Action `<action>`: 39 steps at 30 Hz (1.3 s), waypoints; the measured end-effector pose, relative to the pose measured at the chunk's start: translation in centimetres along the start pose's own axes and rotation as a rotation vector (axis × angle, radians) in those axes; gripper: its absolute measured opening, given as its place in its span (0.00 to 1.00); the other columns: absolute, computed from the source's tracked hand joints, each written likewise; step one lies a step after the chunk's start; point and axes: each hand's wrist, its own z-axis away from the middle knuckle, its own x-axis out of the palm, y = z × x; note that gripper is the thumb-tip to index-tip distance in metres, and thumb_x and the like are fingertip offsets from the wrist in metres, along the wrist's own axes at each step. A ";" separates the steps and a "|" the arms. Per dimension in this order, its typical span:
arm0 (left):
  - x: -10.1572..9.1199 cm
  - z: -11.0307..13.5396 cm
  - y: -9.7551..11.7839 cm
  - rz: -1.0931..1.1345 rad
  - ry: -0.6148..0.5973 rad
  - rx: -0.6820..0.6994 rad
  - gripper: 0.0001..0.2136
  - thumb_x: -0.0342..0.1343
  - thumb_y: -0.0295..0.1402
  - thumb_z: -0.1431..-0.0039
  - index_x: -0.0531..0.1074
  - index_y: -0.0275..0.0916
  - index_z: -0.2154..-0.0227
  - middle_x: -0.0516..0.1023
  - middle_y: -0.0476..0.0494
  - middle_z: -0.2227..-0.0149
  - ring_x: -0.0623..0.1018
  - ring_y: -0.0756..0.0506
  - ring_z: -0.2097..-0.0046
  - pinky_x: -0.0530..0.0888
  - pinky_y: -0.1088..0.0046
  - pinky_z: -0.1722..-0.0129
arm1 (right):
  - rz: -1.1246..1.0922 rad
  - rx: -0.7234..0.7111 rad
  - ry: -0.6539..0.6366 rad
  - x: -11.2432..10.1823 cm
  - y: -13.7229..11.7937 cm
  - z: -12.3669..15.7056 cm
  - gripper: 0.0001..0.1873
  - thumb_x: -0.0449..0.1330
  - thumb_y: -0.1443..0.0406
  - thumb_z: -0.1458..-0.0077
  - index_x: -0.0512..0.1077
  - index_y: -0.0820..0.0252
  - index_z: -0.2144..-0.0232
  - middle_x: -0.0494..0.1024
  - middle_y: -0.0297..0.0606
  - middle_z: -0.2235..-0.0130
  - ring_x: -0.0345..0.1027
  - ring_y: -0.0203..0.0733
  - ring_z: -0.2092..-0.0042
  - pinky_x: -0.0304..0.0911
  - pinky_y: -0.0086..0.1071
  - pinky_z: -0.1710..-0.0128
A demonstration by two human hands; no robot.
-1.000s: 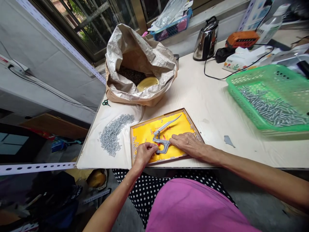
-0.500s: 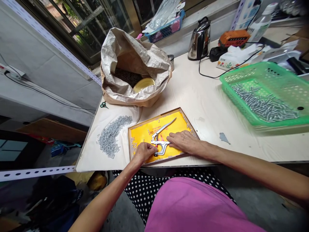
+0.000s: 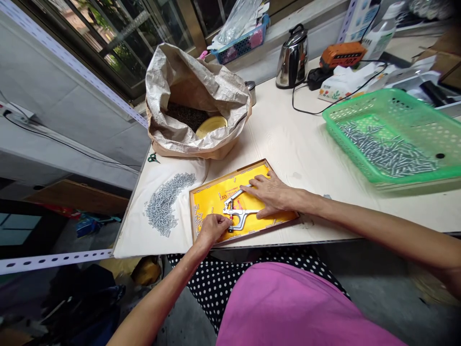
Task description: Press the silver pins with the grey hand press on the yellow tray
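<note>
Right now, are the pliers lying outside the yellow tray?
No, the pliers lie inside the yellow tray, with the left hand and right hand at them.

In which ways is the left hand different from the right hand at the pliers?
The left hand is curled, fingertips pinched at the head of the pliers; the right hand lies flatter, fingers spread over the handles. The left hand is at the near edge of the tray; the right hand reaches farther in. Both touch the pliers, over the tray.
</note>
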 end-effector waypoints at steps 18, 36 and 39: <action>2.4 -2.3 4.1 -0.660 0.120 0.788 0.33 0.65 0.41 0.44 0.62 0.36 0.39 0.66 0.28 0.37 0.66 0.32 0.38 0.67 0.48 0.40 | -0.051 0.055 0.027 0.2 -0.9 1.2 0.51 0.71 0.51 0.56 0.59 0.70 0.36 0.72 0.58 0.46 0.65 0.60 0.48 0.60 0.47 0.50; 2.9 -3.8 3.9 -0.612 0.202 0.723 0.10 0.56 0.38 0.34 0.75 0.38 0.56 0.78 0.37 0.56 0.74 0.39 0.51 0.73 0.59 0.50 | -0.006 0.105 0.063 1.2 -0.5 0.8 0.15 0.61 0.58 0.38 0.75 0.64 0.56 0.76 0.48 0.56 0.67 0.50 0.53 0.58 0.37 0.58; 4.1 -2.3 3.7 -0.649 0.297 0.777 0.10 0.57 0.34 0.35 0.74 0.38 0.53 0.73 0.34 0.44 0.70 0.37 0.42 0.70 0.54 0.43 | 0.009 0.081 0.047 0.4 1.0 0.8 0.31 0.65 0.47 0.45 0.73 0.65 0.49 0.75 0.51 0.52 0.66 0.54 0.52 0.58 0.40 0.55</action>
